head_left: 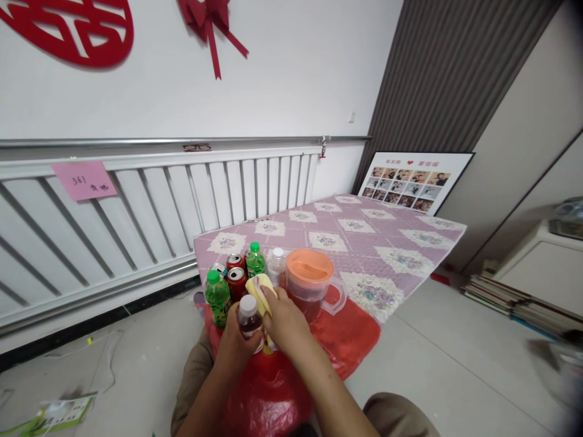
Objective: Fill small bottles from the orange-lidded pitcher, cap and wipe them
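My left hand (234,338) is wrapped round a small clear bottle (248,305) with a white cap and dark reddish contents. A yellow cloth (259,292) is gripped in my right hand (286,318), right beside that bottle's cap. Close behind stand green-capped bottles (218,301) with green labels, red drink cans (236,280) and another white-capped bottle (276,264). To the right of my hands is a clear pitcher (306,300) with an orange lid (310,266) and dark liquid inside. My fingers partly hide the held bottle's lower part.
Red plastic sheeting (353,334) lies under the drinks, over a purple flowered tablecloth (328,241). Behind the table runs a white radiator (255,186) with a pink note (85,180). A photo board (416,182) leans at the back right. Stacked books (514,303) lie on the right.
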Demonstrator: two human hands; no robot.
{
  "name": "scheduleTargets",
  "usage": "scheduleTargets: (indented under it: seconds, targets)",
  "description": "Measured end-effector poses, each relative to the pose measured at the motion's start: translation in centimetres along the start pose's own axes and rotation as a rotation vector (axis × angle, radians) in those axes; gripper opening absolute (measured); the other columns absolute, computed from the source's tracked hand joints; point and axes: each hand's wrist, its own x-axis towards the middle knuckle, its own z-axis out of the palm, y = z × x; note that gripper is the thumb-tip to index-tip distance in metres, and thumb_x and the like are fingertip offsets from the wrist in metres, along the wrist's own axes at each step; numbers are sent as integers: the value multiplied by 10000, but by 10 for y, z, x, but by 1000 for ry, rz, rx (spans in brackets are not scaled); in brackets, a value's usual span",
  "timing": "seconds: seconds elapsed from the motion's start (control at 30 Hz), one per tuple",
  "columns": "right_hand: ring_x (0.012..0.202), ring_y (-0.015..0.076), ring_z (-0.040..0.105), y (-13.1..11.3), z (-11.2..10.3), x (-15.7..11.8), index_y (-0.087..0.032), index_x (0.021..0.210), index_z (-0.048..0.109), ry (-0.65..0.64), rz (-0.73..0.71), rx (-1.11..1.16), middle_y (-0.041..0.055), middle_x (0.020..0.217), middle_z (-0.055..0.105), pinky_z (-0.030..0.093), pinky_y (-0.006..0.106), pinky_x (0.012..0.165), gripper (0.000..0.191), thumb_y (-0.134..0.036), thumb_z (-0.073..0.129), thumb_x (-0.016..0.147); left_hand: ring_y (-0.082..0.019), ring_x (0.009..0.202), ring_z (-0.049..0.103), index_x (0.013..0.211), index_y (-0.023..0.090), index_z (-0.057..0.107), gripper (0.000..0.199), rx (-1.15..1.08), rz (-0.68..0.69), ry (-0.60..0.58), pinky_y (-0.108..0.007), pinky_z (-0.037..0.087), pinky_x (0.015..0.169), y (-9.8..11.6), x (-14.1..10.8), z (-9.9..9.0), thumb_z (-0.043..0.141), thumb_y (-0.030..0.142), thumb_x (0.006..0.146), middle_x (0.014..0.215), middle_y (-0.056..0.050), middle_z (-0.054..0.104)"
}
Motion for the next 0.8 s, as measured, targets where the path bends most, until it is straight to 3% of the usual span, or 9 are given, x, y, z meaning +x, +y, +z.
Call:
scheduleTargets:
  seconds: [0.37, 0.6, 0.7, 0.8]
  targets:
    - [1273, 327, 515, -4, 24, -64, -218, 1492, 371, 23, 64, -1, 205, 1469, 407, 487, 429, 968, 721, -48, 490, 802, -298, 1205, 589, 1411, 189, 260, 792, -39, -57, 27, -442, 522, 960, 16, -9, 10, 662, 226, 729, 1390, -182, 499]
    - [1275, 364, 514, 0, 28, -61, -198, 1489, 386, 59, 78, 37, 230, 1483, 383, 505, 458, 951, 694, -52, 487, 818, -301, 1431, 348, 1490, 170, 148, 899, -13, 20, 19, -474, 345, 1146, 13, -18, 7, 655, 235, 750, 1546, -203, 300]
    - [1291, 349, 505, 2, 29, -56, -197, 1489, 385, 98, 85, 49, 217, 1476, 393, 483, 434, 990, 693, -57, 498, 819, -282, 1434, 347, 1482, 186, 221, 805, -27, 37, -35, -474, 332, 1156, 10, -24, -2, 613, 232, 780, 1551, -175, 331]
    - [1310, 317, 489, 4, 29, -53, -203, 1487, 384, 112, 81, 56, 190, 1470, 403, 453, 399, 1030, 694, -68, 506, 817, -276, 1371, 447, 1422, 216, 359, 653, 4, 33, -17, -456, 385, 1125, 11, -27, -12, 578, 235, 808, 1480, -138, 460]
